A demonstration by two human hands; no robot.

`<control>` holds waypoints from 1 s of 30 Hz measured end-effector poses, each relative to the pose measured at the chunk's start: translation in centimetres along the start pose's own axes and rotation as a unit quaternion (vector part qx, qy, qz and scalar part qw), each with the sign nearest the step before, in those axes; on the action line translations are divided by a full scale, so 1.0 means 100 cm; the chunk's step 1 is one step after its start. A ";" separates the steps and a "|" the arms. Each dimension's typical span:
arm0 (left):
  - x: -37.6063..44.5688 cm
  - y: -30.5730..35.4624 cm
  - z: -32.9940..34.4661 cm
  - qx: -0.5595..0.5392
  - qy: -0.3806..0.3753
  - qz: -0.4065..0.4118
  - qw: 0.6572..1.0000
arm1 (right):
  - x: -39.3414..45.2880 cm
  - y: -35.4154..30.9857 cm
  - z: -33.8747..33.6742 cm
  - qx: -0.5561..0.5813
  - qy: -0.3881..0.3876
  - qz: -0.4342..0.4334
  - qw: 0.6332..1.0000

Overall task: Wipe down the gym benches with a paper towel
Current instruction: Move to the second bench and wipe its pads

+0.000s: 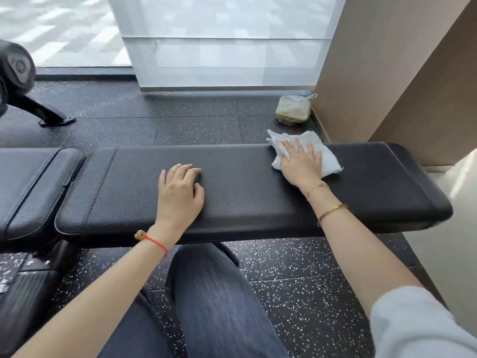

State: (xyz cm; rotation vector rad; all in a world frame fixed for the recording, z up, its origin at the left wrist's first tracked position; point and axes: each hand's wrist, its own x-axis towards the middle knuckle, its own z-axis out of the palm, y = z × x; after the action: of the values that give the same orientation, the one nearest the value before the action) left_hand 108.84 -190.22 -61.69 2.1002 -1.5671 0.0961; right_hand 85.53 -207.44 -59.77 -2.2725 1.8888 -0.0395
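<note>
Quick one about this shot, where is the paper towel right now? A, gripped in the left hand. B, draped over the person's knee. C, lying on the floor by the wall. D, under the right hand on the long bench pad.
D: the right hand presses the white paper towel flat on the long bench pad, while the left hand rests bare on the pad.
</note>
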 end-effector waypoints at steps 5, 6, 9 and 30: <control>0.002 -0.061 -0.022 0.039 0.031 -0.062 0.997 | -0.012 -0.080 0.011 -0.017 -0.008 -0.128 0.992; 0.002 -0.071 -0.025 0.039 0.032 -0.066 0.996 | -0.023 -0.093 0.015 -0.016 -0.012 -0.164 0.986; 0.001 -0.091 -0.030 0.029 0.038 -0.069 0.996 | -0.063 -0.110 0.028 -0.005 -0.024 -0.272 0.962; -0.005 -0.110 -0.040 -0.002 0.074 -0.082 0.994 | -0.076 -0.183 0.047 0.004 -0.004 -0.322 0.947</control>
State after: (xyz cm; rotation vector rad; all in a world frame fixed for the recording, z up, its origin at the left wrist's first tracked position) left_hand 119.70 -185.86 -62.32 2.1568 -1.3029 0.1871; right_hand 102.57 -196.28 -60.71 -2.7635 1.0573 -0.1246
